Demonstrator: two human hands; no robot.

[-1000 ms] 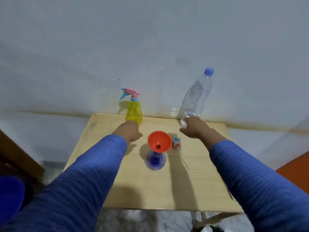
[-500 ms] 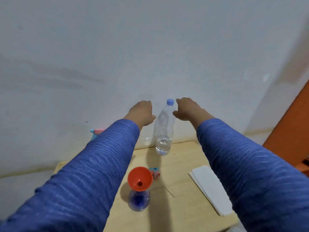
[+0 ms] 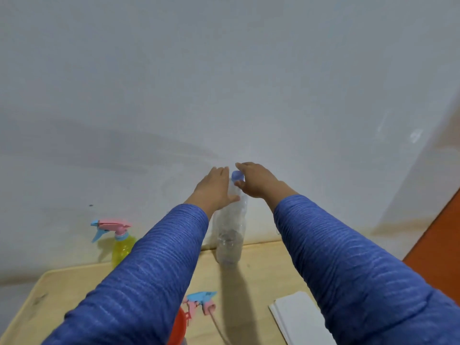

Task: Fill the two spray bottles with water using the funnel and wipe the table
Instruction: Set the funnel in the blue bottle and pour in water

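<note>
A clear water bottle [image 3: 230, 241] with a blue cap [image 3: 237, 175] stands at the back of the wooden table [image 3: 49, 297], a little water in its bottom. My left hand [image 3: 213, 189] holds its upper part, thumb across the front. My right hand [image 3: 257, 183] pinches the cap between thumb and fingers. The yellow spray bottle [image 3: 122, 247] with a pink and blue trigger head stands at the back left. A loose trigger head [image 3: 201, 301] lies mid-table. Only an edge of the orange funnel [image 3: 178, 328] shows beside my left sleeve, which hides the bottle under it.
A folded white cloth [image 3: 298, 318] lies on the right of the table, partly under my right sleeve. A pale wall rises directly behind the table. An orange surface [image 3: 438, 242] borders the scene at the far right.
Both hands closed in on the water bottle: the left now holds its upper part and the right pinches the cap. The view shifted, so the yellow spray bottle shows again.
</note>
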